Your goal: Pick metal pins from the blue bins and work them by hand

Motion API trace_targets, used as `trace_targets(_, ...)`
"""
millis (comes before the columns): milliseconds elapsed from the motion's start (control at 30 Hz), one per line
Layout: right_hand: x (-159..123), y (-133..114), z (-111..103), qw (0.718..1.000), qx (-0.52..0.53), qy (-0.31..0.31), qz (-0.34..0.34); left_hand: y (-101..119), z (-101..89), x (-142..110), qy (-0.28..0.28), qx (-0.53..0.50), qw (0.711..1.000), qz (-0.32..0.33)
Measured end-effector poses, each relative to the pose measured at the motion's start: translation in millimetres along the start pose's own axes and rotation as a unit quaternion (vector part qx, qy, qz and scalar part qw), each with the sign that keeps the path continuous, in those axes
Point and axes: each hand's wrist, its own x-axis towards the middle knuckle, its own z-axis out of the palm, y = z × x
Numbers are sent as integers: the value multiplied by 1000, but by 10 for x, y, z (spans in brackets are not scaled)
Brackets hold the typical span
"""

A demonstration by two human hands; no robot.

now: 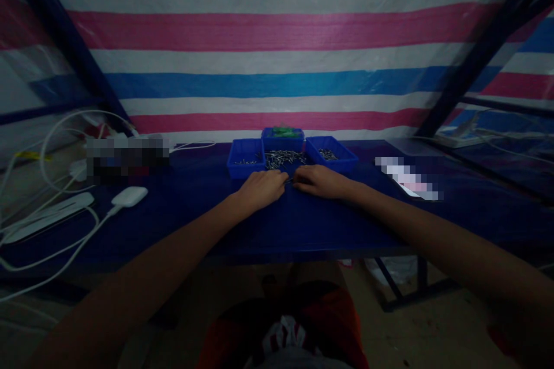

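Metal pins lie heaped just beyond both hands; left hand and right hand meet before them, fingers curled, grip unclear.

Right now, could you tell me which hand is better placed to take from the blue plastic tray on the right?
Probably the right hand: it rests on the dark blue table just before the right blue plastic tray. The left hand lies nearer the left blue tray.
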Motion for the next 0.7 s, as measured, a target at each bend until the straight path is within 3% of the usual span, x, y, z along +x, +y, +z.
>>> trace_targets(700, 2, 52, 26, 1000, -30, 0, 7, -69, 105, 51, 18, -27, 999, 40)
